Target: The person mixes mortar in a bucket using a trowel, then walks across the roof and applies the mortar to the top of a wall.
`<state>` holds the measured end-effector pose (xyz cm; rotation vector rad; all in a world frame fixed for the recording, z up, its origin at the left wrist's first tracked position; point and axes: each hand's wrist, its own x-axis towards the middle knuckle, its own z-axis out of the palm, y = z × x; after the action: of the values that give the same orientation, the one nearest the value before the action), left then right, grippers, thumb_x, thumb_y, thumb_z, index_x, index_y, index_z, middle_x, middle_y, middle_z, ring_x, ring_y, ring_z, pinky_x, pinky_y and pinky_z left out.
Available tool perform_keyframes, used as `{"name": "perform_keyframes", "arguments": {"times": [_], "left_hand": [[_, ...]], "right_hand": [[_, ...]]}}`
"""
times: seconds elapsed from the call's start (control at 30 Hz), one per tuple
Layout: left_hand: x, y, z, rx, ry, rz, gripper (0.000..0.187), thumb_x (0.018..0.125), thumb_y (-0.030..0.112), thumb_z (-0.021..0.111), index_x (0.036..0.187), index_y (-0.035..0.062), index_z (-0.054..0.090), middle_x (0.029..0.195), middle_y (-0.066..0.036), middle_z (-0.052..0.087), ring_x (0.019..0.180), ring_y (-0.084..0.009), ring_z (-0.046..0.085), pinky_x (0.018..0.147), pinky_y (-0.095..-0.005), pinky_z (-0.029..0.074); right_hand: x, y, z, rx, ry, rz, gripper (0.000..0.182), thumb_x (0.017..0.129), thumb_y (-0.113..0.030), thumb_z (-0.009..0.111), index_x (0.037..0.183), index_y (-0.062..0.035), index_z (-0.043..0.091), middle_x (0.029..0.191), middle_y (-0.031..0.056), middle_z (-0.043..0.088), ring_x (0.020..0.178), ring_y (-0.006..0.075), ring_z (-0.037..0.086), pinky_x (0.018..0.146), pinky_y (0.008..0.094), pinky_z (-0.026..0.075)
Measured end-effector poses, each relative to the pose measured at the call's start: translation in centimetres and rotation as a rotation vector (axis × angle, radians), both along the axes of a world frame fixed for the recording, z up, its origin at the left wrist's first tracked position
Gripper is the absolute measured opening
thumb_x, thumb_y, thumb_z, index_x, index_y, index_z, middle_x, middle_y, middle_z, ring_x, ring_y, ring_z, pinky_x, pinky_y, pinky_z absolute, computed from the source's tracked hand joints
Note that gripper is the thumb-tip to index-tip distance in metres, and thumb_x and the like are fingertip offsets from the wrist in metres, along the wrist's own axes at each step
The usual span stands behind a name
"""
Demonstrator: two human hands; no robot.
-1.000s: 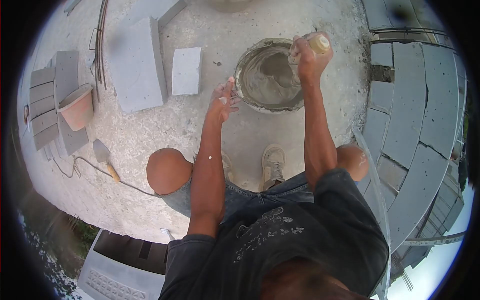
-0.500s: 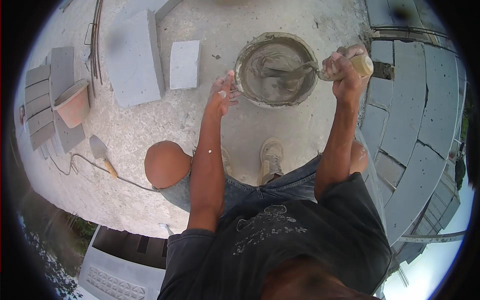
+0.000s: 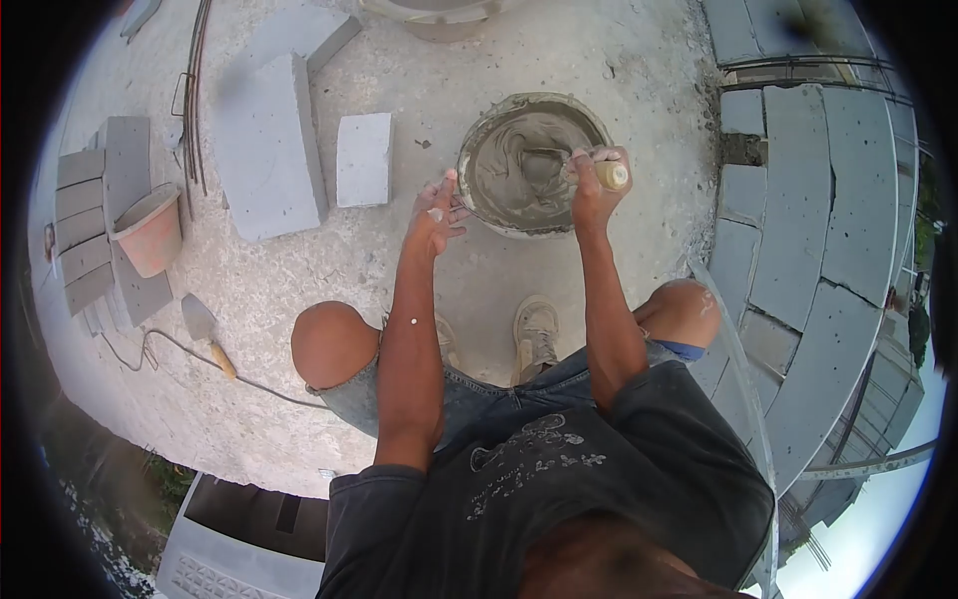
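A round bucket [image 3: 465, 190] of wet grey mortar [image 3: 509, 150] stands on the concrete floor in front of my feet. My right hand [image 3: 596, 190] is wrapped round the pale handle [image 3: 614, 176] of a trowel at the bucket's right side. The trowel's blade [image 3: 543, 166] lies in the mortar, partly covered by it. At the bucket's left rim is my left hand [image 3: 435, 215], fingers spread and smudged with mortar. Its fingertips are beside the rim; whether they touch it I cannot tell.
Grey blocks [image 3: 364, 160] and a larger slab [image 3: 264, 150] lie left of the bucket. Farther left are a reddish bucket [image 3: 152, 235], a second trowel [image 3: 200, 317], a cable and metal rods. A block wall [image 3: 793, 190] rises on the right. Another basin [image 3: 439, 18] stands at the top.
My right hand has moved left with the trowel, from beyond the bucket's right rim to over its right side. The blade has shifted within the mortar. My left hand stays beside the left rim.
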<state>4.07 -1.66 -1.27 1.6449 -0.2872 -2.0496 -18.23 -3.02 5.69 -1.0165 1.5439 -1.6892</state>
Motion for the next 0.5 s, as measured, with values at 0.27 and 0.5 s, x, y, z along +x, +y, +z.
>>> {"name": "perform_keyframes", "arguments": {"times": [0.27,0.5], "left_hand": [[0.2,0.2,0.2,-0.011,0.001,0.008,0.073,0.085,0.063,0.060,0.127,0.0057,0.041,0.113,-0.014,0.054,0.109,-0.0337,0.057,0.098,-0.0658,0.036],[-0.3,-0.6,0.3,-0.009,-0.037,0.000,0.072,0.085,0.063,0.060,0.127,0.0079,0.041,0.115,-0.015,0.053,0.112,-0.0341,0.055,0.099,-0.0667,0.034]], "right_hand": [[-2.3,1.3,11.2,-0.151,-0.299,0.157,0.018,0.079,0.004,0.061,0.079,-0.0068,0.047,0.066,0.0059,0.053,0.055,0.0122,0.054,0.051,0.0272,0.046],[0.3,-6.5,3.8,0.041,0.022,0.134,0.016,0.076,0.001,0.064,0.076,-0.0050,0.049,0.061,0.0054,0.054,0.051,0.0136,0.054,0.049,0.0276,0.045]]}}
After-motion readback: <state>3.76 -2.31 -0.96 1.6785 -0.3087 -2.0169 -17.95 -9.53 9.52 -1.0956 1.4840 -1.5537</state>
